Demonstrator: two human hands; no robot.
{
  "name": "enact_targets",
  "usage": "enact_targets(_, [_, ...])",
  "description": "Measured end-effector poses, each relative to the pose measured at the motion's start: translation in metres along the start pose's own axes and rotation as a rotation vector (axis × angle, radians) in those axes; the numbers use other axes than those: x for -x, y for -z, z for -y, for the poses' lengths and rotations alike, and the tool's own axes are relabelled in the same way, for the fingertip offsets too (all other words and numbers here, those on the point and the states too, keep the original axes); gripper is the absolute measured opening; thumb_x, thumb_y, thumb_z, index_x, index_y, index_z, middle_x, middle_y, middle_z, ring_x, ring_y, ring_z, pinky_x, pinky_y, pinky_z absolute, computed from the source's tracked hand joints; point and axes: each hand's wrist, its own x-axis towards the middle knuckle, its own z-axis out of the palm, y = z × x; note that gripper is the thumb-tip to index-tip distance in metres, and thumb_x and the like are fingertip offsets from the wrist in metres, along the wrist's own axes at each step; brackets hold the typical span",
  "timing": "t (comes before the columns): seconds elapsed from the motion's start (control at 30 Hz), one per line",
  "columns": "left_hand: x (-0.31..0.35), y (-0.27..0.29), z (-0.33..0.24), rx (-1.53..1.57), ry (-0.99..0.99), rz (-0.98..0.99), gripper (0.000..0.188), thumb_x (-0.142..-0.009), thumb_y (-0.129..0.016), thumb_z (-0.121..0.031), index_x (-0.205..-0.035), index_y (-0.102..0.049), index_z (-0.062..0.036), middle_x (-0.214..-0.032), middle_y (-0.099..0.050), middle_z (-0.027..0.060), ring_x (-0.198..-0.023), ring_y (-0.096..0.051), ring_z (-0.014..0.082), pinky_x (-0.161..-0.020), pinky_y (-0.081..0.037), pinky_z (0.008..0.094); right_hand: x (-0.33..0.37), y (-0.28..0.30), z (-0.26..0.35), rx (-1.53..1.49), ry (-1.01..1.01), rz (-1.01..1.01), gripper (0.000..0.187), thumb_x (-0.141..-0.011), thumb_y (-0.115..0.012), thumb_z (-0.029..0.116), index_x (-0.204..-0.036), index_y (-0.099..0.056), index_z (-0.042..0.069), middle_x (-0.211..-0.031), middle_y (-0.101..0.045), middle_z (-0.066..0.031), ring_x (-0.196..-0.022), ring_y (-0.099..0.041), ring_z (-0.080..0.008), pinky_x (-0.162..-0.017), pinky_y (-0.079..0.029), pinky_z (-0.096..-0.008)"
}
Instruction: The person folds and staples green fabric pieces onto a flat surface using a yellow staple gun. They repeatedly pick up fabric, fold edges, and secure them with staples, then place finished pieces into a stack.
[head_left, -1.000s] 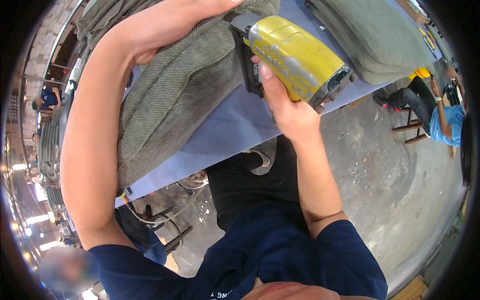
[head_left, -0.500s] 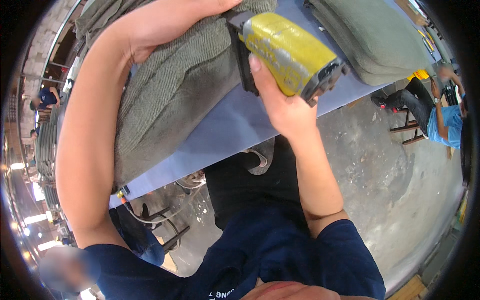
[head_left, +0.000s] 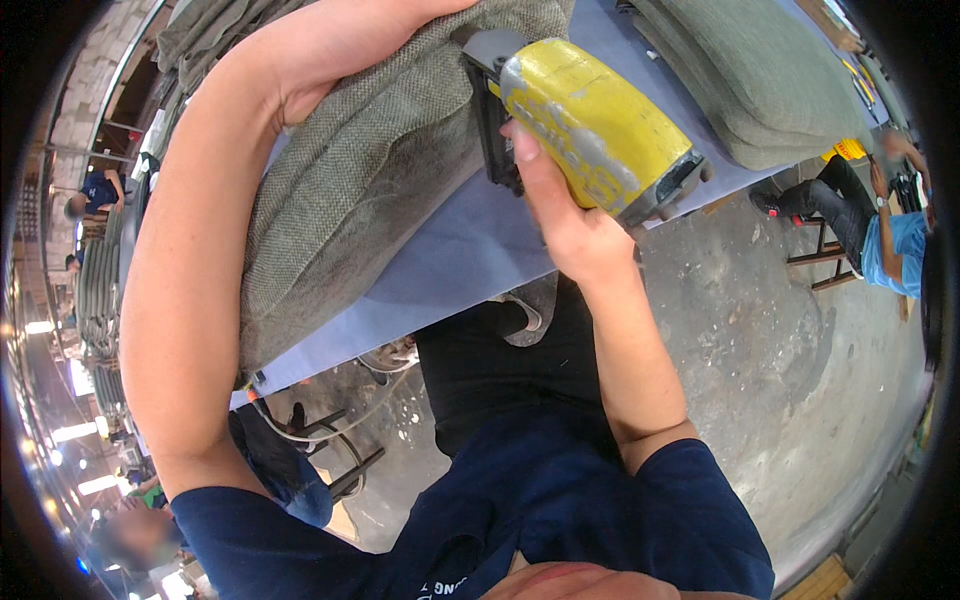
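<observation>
My right hand (head_left: pixel 590 235) is wrapped round a yellow, worn staple gun (head_left: pixel 605 125), with the thumb along its side. The gun's dark nose end touches or nearly touches the grey-green fabric cushion (head_left: pixel 350 190) in front of me. Reaching over that cushion from the left, my left hand (head_left: pixel 400 15) rests at its far side. The top edge of the picture cuts off its fingers, so their hold is hidden. The cushion lies tilted on the blue-covered table (head_left: pixel 430 245), its fabric folded along the top.
A stack of grey-green cushions (head_left: pixel 750 85) lies at the far right of the table. An air hose (head_left: pixel 300 437) hangs below the table's left edge. One person in light blue (head_left: pixel 895 245) sits at the right; others are at the left. More stacked cushions (head_left: pixel 100 285) stand far left.
The staple gun in my right hand has turned slightly and shifted a little right and down. My left arm has moved slightly right, over the cushion. The whole view has shifted a little.
</observation>
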Motion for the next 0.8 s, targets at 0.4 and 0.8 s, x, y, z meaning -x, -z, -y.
enact_targets(0.4, [-0.005, -0.003, 0.001, -0.001, -0.075, 0.006, 0.06, -0.115, -0.048, -0.048, -0.163, -0.046, -0.0115, -0.159, -0.055, 0.0102, -0.136, -0.057, 0.0195, -0.114, -0.047, 0.0343, -0.006, 0.003, 0.003, 0.097, 0.14, -0.002, 0.017, -0.098, -0.078, 0.008, -0.111, -0.077, -0.003, -0.095, -0.078, -0.0052, -0.081, -0.072, -0.0137, -0.074, -0.058, -0.0309])
enact_targets(0.8, [-0.008, 0.015, 0.019, 0.2, 0.093, -0.064, 0.054, -0.112, -0.056, -0.048, -0.144, -0.066, -0.0058, -0.135, -0.071, 0.0087, -0.115, -0.069, 0.016, -0.099, -0.058, 0.0333, 0.009, -0.01, 0.014, -0.131, -0.15, 0.079, 0.021, -0.104, -0.074, 0.019, -0.115, -0.077, 0.001, -0.081, -0.068, 0.003, -0.064, -0.054, -0.0025, -0.058, -0.043, -0.0218])
